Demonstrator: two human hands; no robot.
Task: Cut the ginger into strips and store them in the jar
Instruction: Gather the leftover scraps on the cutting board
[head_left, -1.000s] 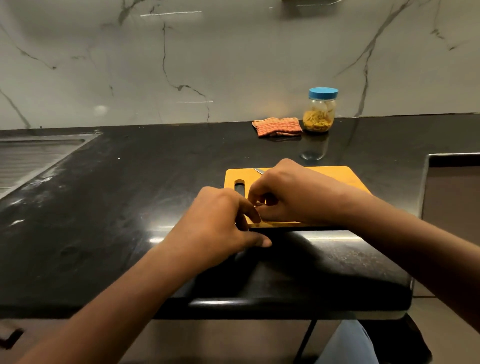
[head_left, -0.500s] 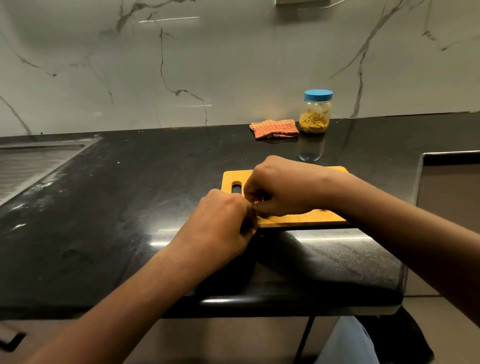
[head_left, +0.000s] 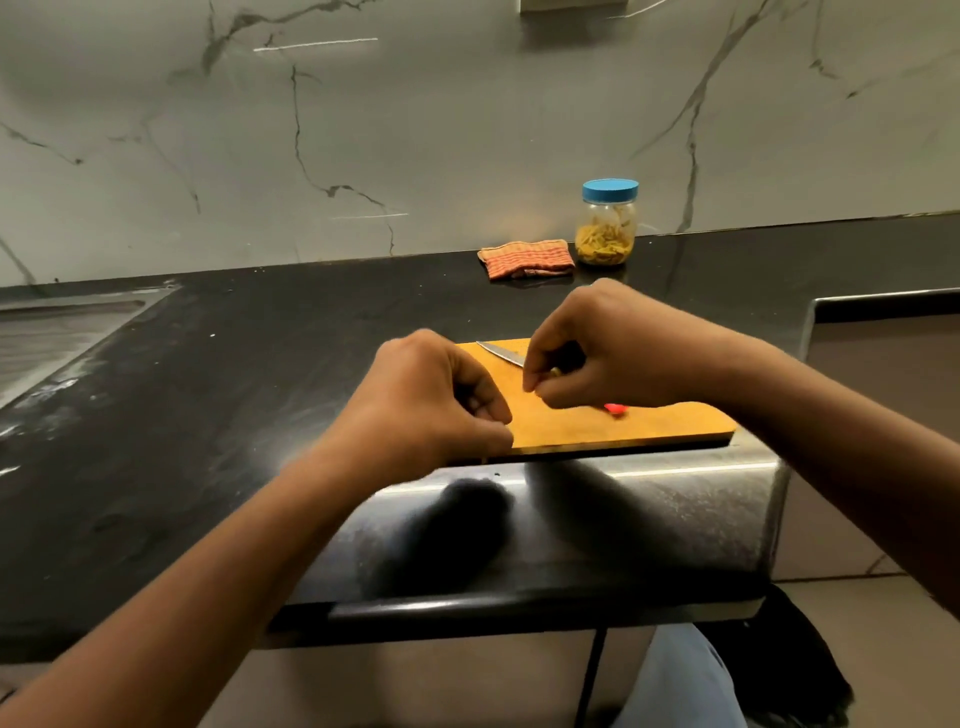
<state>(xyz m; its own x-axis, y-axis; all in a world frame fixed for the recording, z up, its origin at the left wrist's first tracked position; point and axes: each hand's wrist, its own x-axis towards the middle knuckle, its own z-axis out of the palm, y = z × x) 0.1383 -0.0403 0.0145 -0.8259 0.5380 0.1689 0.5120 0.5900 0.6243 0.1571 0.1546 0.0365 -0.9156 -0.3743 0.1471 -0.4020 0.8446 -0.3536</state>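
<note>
An orange cutting board (head_left: 623, 426) lies at the counter's near edge. A knife rests on it; its blade (head_left: 500, 352) points left and a bit of red handle (head_left: 616, 409) shows under my right wrist. My right hand (head_left: 602, 353) hovers over the board and pinches a small yellow ginger strip (head_left: 555, 371) in curled fingers. At the board's left edge my left hand (head_left: 431, 400) has thumb and fingertips pinched together on small ginger bits, which are mostly hidden. The jar (head_left: 607, 228) with a blue lid stands at the back wall, holding ginger strips.
A folded orange striped cloth (head_left: 527, 258) lies left of the jar. A steel sink drainboard (head_left: 57, 332) is set into the black counter (head_left: 249, 395) at far left. A recessed steel-edged opening (head_left: 883, 312) sits on the right.
The hands, close together at the board's left end, have parted. My right hand lifted and moved right, uncovering the knife blade. The camera has also shifted.
</note>
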